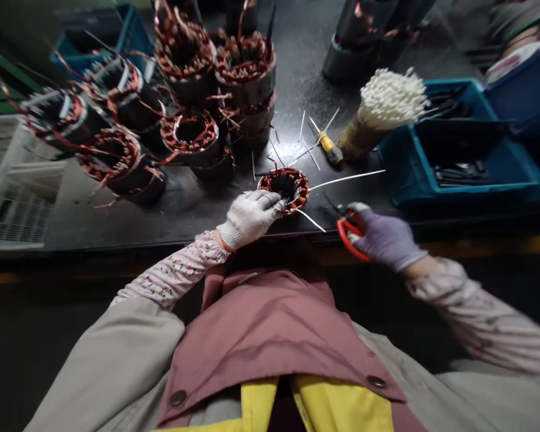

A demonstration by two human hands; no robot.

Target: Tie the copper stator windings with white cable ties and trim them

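Head view: white-gloved left fingers [265, 204] gripping the rim of a copper-wound stator [284, 189] at their three o'clock, bore facing upward, sitting on the worktop [198, 219]; purple-gloved right fingers [359, 223] clenching red-handled snips [344, 231], stator at their ten o'clock, left hand nearer.

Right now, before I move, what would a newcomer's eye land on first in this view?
The copper-wound motor stators crowding the dark bench catch the eye first, straight ahead. Nearer, the white-gloved left hand holds a wound stator, while the purple-gloved right hand grips red-handled snips. To the right, blue crates stand out.
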